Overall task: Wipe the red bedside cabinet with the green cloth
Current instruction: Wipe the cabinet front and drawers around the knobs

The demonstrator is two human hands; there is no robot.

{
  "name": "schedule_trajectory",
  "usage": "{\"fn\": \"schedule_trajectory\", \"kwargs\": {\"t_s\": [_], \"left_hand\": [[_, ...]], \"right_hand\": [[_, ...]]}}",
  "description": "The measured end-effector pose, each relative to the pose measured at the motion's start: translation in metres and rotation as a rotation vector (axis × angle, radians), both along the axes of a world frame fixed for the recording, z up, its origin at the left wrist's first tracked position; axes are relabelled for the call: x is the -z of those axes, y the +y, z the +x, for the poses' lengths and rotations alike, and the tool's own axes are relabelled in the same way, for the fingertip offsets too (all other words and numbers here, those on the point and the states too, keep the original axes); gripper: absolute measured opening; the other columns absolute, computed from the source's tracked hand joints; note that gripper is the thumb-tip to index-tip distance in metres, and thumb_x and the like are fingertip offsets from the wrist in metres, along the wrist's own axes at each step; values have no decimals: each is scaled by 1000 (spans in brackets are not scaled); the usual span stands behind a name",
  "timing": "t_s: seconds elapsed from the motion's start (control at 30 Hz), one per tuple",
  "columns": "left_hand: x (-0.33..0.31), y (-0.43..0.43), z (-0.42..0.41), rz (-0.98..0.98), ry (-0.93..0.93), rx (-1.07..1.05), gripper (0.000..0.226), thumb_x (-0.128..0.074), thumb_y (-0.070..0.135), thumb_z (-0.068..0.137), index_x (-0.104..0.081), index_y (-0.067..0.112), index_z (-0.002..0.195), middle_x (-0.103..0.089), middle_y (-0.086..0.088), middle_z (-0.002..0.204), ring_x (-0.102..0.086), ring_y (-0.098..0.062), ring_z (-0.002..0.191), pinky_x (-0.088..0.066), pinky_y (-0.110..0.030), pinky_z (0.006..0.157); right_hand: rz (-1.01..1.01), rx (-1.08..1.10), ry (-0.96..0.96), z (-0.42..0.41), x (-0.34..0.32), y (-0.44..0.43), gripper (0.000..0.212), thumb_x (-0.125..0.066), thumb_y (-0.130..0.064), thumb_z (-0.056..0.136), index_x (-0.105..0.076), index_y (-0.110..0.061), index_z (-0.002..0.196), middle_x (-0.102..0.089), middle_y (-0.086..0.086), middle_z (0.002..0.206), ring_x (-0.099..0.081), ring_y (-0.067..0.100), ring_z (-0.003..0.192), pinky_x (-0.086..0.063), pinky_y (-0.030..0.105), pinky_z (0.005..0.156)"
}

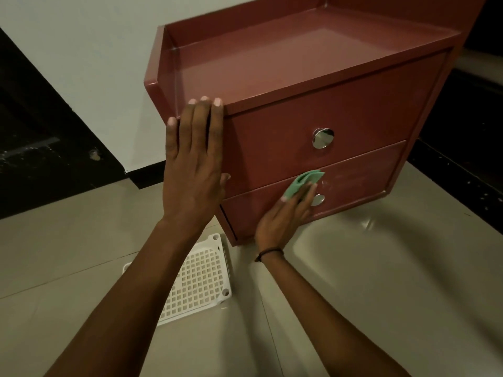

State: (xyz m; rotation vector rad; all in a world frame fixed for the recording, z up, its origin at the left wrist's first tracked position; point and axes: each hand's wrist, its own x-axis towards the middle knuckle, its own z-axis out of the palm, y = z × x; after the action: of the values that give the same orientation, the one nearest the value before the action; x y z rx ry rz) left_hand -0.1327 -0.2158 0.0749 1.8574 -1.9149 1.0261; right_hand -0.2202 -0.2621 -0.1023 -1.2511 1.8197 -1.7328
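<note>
The red bedside cabinet [299, 110] stands on the tiled floor [381, 281] against the wall. The right hand [285, 216] clutches the green cloth [304, 182] against the lower drawer front, mid-wipe; the left hand [194, 164] lies flat, released, bracing the cabinet's front left corner. Next comes wiping around the lower knob [318, 200].

Dim, warm indoor light; colours are muted and the dark areas at the left and right edges lose all detail. Soft glare sits on the glossy floor [381, 268] beside the cabinet [299, 148], with bright reflections on the upper knob [323, 138] and broad soft shadows on the tiles. Wide-angle bending skews the cabinet's lines; focus is slightly soft throughout.
</note>
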Motion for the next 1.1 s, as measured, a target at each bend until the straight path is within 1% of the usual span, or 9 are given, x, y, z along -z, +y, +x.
{"fn": "schedule_trajectory", "kwargs": {"t_s": [0.1,0.23,0.43,0.5,0.57,0.7,0.8,0.97,1.1], "left_hand": [[1,0,-2,-2,9,-7,132,-93,24,61,-8,8,161,-19,-15,163,-11,-31,154,-5,-47,126],[-1,0,-3,10,25,2,134,-94,22,60,-7,8,161,-17,-15,163,-10,-31,154,-4,-47,126],[-3,1,-4,32,34,-12,134,-94,24,62,-6,8,161,-18,-17,163,-10,-32,154,-3,-47,126],[-4,1,-5,33,40,-9,133,-94,24,61,-7,8,161,-19,-18,162,-11,-32,153,-3,-47,126],[-4,2,-4,28,45,-3,132,-94,22,61,-8,8,161,-20,-18,162,-12,-33,154,-3,-47,126],[-4,2,-6,25,50,-1,129,-92,23,63,-9,7,161,-21,-20,162,-14,-35,153,0,-46,126],[-5,3,-7,34,66,-3,128,-92,22,64,-10,6,161,-22,-21,161,-14,-36,153,2,-45,126],[-6,2,-8,45,97,11,129,-93,20,62,-11,6,160,-21,-22,161,-13,-37,153,1,-46,126],[-6,1,-7,38,107,22,125,-92,20,64,-13,5,160,-21,-24,160,-13,-39,153,0,-48,126]], "right_hand": [[48,32,-65,7,-6,-1,51,-34,-17,106,-26,-3,154,-18,12,164,-17,18,149,-3,14,116],[0,-175,82,21,20,35,52,-32,-20,106,-24,-5,155,-15,9,165,-2,4,150,-4,16,119],[7,-167,-440,-25,11,32,38,-35,-18,106,-50,-12,140,-52,-3,139,-50,11,129,-40,19,106],[48,-87,-577,-49,20,32,30,-38,-24,103,-58,-18,124,-63,-2,120,-61,20,115,-48,28,97],[60,22,-638,-78,26,30,38,-38,-30,99,-59,-17,128,-65,2,123,-62,22,114,-50,40,100],[-8,204,-549,-138,18,-6,38,-36,-7,103,-53,-1,137,-59,11,133,-56,17,116,-39,3,92],[37,100,-400,-133,19,-28,46,-36,-21,98,-57,4,131,-62,20,130,-58,32,121,-42,19,98],[-46,-251,2,-73,36,-6,48,-37,-12,105,-32,-8,153,-26,4,163,-17,13,152,-23,32,123],[-61,-276,126,-94,46,-12,49,-33,-19,107,-29,-12,155,-23,1,164,-17,13,152,-26,38,122]]}}
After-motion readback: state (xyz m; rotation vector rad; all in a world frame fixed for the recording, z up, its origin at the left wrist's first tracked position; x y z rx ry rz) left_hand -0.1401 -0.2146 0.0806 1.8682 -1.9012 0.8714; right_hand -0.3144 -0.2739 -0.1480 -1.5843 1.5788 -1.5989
